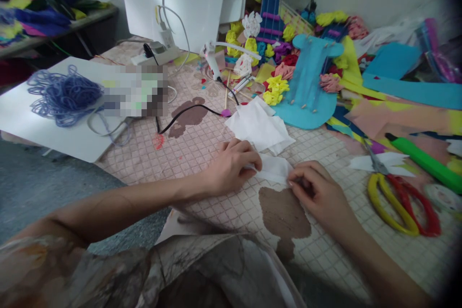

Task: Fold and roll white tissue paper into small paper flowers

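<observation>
Both hands grip a folded strip of white tissue paper [273, 168] low over the table. My left hand [234, 166] has its fingers curled on the strip's left end. At the other end, my right hand [315, 190] pinches the strip between thumb and fingers. Just beyond the strip lies a loose pile of white tissue sheets [258, 122]. Scissors [393, 192] with one yellow and one red handle rest to the right of my right hand, their blades on white paper scraps.
A hot glue gun [212, 63] stands behind, its black cord [187, 108] crossing the table. Left is a tangle of blue cord [67, 94] on a white board [72, 142]. A blue guitar-shaped cutout [306, 82], yellow paper flowers [276, 89] and a green cutter [426, 161] lie right.
</observation>
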